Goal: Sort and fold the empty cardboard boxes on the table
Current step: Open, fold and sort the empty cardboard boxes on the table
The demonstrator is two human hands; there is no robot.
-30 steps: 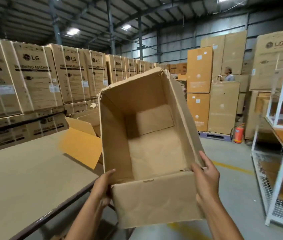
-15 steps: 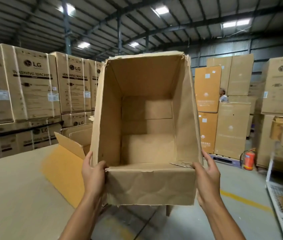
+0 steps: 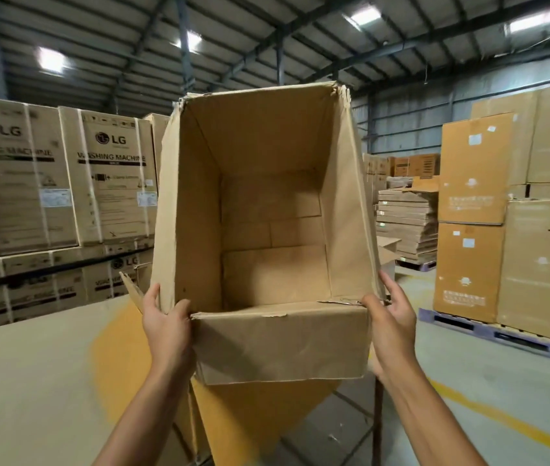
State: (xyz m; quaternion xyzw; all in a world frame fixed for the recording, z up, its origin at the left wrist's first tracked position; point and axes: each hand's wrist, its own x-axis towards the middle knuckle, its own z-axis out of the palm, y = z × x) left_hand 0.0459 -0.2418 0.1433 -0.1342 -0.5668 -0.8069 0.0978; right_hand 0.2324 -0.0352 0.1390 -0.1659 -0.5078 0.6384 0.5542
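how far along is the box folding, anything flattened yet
Done: nothing folded shows on the table; a flat stack sits far behind, origin unclear. In hand: the left hand and right hand grip an open box, erect, bottom flaps closed. Left: flatten it, then the orange box beneath it.

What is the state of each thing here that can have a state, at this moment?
cardboard box: held up, open, empty, not yet folded.
left hand: grips the box's left wall edge.
right hand: grips the box's right wall edge.
second box: on the table, flaps open, mostly hidden.
washing machine cartons: closed, strapped, stacked.
flattened cartons: stacked flat.
ceiling lights: on.
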